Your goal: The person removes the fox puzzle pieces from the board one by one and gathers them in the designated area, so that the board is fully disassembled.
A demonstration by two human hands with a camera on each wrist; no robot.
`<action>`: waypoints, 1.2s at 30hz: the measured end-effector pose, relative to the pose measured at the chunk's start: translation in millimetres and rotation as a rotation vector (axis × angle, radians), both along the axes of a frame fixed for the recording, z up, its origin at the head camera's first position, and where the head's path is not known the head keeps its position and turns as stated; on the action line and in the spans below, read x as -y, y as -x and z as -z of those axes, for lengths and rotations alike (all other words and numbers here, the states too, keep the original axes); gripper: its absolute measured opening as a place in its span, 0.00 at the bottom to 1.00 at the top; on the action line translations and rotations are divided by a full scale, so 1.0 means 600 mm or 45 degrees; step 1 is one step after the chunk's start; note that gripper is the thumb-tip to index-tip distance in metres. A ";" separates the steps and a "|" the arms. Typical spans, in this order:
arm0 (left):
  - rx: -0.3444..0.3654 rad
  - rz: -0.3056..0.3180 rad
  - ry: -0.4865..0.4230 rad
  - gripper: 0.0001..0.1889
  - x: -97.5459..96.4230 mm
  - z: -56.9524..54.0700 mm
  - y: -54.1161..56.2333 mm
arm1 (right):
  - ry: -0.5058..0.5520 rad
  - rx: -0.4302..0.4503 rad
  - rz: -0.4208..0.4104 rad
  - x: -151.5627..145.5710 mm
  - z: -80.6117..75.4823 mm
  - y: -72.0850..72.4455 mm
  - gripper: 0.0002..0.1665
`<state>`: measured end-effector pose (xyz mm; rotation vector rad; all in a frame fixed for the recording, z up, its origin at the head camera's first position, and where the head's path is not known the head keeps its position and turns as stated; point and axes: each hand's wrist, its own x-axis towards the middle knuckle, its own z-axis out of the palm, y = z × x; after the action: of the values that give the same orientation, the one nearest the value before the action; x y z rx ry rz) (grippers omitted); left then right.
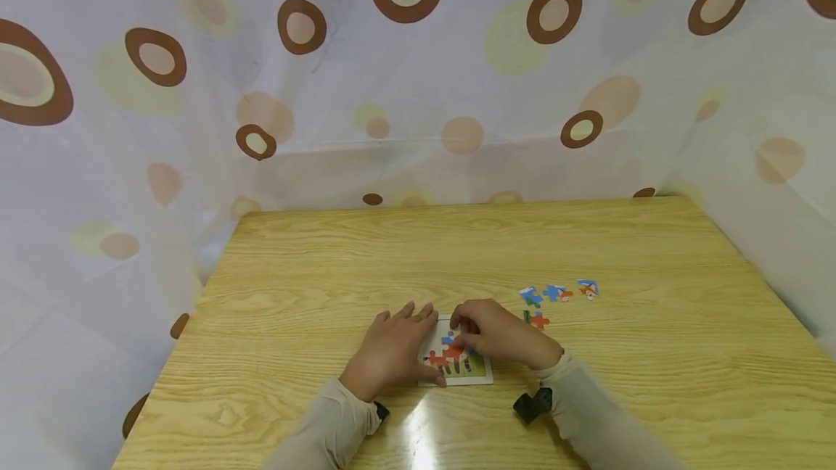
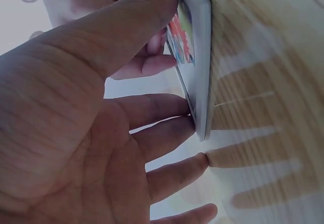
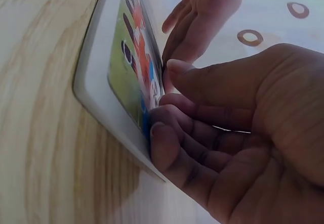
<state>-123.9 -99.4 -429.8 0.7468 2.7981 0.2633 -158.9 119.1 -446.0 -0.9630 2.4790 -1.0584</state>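
A jigsaw puzzle tray [image 1: 470, 381] with a pale border lies on the table, partly filled with red, blue and green picture pieces [image 3: 136, 57]. My left hand [image 1: 397, 350] spreads over its left side; the thumb [image 2: 157, 4] reaches the near edge and two fingertips touch the far part of the border in the left wrist view. Over the tray's right half is my right hand [image 1: 499, 332], its fingers [image 3: 167, 145] curled down against the puzzle. Its thumb tip sits above the picture; whether a piece is between the fingers I cannot tell.
Beyond my right hand lie several loose puzzle pieces: a blue and green one [image 1: 532, 297], a blue and orange one [image 1: 557, 293], a corner with a fox-like face [image 1: 588, 289] and a red one [image 1: 538, 320]. A patterned curtain [image 1: 418, 93] encloses the wooden table [image 1: 326, 252].
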 end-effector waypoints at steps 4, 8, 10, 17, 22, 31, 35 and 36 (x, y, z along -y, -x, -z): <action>0.005 -0.003 -0.001 0.55 0.001 0.000 -0.001 | -0.004 -0.043 0.013 0.003 -0.001 -0.004 0.03; 0.007 -0.003 -0.001 0.55 0.002 0.001 -0.002 | -0.006 -0.083 0.016 0.005 0.001 -0.005 0.04; 0.011 -0.005 -0.005 0.55 0.002 0.001 -0.002 | -0.006 -0.094 0.014 0.006 0.002 -0.005 0.02; 0.020 -0.008 -0.019 0.55 0.002 0.000 -0.002 | -0.014 -0.051 0.024 0.013 0.005 -0.010 0.04; 0.008 0.000 -0.008 0.55 0.002 0.001 -0.002 | -0.036 -0.026 0.088 0.021 0.004 -0.017 0.02; -0.001 -0.003 -0.005 0.55 -0.001 0.003 -0.001 | -0.128 -0.103 0.168 0.030 0.006 -0.031 0.07; 0.002 -0.006 -0.009 0.55 -0.001 0.003 -0.002 | -0.147 -0.118 0.171 0.031 0.007 -0.031 0.08; 0.004 -0.007 -0.008 0.55 -0.001 0.003 -0.002 | -0.146 -0.119 0.168 0.030 0.007 -0.031 0.08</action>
<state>-122.7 -98.8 -431.4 0.7399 2.7978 0.2739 -140.1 100.8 -450.0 -0.8427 2.6790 -0.9164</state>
